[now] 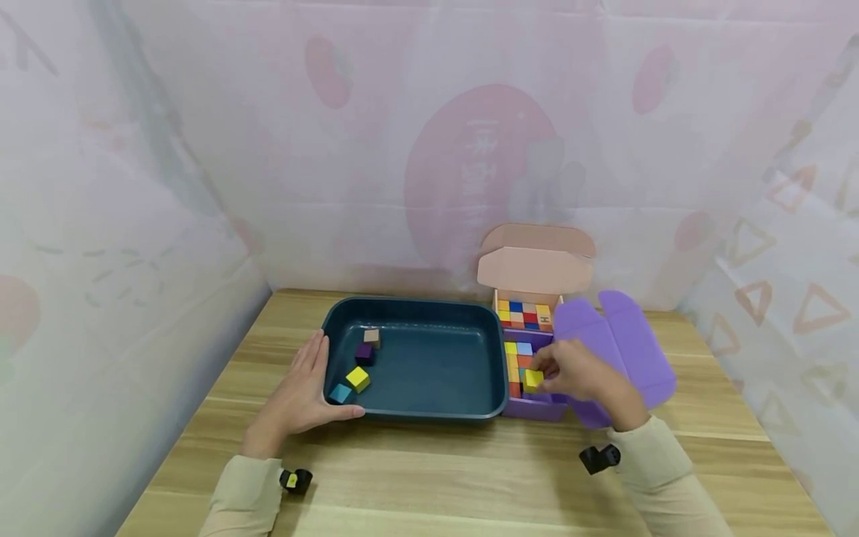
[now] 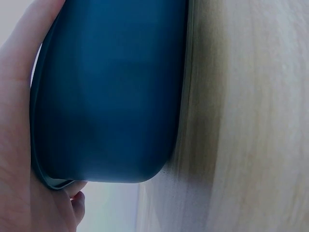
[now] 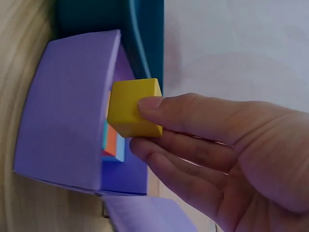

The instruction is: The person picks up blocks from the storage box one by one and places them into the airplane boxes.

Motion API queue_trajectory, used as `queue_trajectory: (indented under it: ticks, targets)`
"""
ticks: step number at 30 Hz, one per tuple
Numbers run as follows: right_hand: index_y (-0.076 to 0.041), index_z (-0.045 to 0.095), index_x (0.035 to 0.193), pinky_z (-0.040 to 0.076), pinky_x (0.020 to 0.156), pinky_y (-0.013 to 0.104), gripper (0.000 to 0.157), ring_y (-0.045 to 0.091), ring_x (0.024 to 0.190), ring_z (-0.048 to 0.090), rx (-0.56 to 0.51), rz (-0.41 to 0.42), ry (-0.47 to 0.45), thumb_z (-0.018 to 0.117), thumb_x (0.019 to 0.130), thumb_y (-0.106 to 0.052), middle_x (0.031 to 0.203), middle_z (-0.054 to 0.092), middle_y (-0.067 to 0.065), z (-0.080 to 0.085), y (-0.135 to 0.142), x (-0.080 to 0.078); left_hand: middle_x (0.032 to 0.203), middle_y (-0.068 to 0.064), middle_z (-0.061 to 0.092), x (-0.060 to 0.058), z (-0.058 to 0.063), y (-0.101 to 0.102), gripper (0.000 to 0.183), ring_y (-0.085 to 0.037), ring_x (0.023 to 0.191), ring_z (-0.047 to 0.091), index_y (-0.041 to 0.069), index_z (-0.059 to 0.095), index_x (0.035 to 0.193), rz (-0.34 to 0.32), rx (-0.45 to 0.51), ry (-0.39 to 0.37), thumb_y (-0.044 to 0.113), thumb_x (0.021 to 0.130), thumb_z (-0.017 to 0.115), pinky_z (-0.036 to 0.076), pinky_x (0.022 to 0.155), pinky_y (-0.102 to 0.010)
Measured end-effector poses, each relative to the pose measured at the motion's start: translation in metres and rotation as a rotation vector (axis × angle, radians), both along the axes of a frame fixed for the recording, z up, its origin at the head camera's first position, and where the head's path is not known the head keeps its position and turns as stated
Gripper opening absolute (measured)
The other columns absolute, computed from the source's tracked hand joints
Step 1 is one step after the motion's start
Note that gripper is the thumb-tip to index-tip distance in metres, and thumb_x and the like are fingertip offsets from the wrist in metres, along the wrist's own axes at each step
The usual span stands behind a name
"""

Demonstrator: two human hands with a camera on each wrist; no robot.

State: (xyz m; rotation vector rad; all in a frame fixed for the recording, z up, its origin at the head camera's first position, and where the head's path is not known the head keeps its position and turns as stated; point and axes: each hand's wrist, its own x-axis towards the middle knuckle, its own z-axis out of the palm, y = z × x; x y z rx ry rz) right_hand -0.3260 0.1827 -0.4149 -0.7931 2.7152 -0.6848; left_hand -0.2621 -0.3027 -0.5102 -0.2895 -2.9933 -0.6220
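A yellow cube is pinched between the thumb and fingers of my right hand, over the purple box. Rows of coloured cubes fill part of that box. My left hand rests with spread, fairly straight fingers on the left end of the dark teal tray; its thumb lies on the front rim. Inside the tray, near its left side, sit a pale wooden cube, a dark purple cube, another yellow cube and a blue cube.
Behind the purple box stands a pink box with its lid up, holding coloured blocks. The purple lid lies folded open to the right, under my right forearm. A printed cloth rises behind the wooden table.
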Motion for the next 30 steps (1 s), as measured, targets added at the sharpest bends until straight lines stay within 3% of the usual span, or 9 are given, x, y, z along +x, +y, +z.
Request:
queue_trajectory:
  ticks: [13,30]
  targets:
    - [-0.005,0.079,0.100,0.066,0.079,0.037,0.019,0.014,0.082,0.070,0.080,-0.043,-0.033,0.087,0.084,-0.002,0.096,0.078,0.007,-0.027,-0.005,-0.004,0.179,-0.021,0.000,0.001,-0.004,0.001,0.150,-0.042,0.166,0.006,-0.004,0.008,0.167,0.001,0.012,0.000,0.085,0.069,0.076,0.013,0.133,-0.064]
    - [-0.005,0.076,0.087,0.061,0.068,0.030,0.016,0.014,0.071,0.057,0.115,-0.052,0.078,0.087,0.080,0.004,0.081,0.071,0.005,-0.043,-0.014,-0.008,0.178,-0.022,0.001,-0.001,-0.002,-0.001,0.150,-0.042,0.166,0.006,-0.005,0.008,0.167,-0.001,0.013,0.013,0.085,0.069,0.077,0.013,0.132,-0.064]
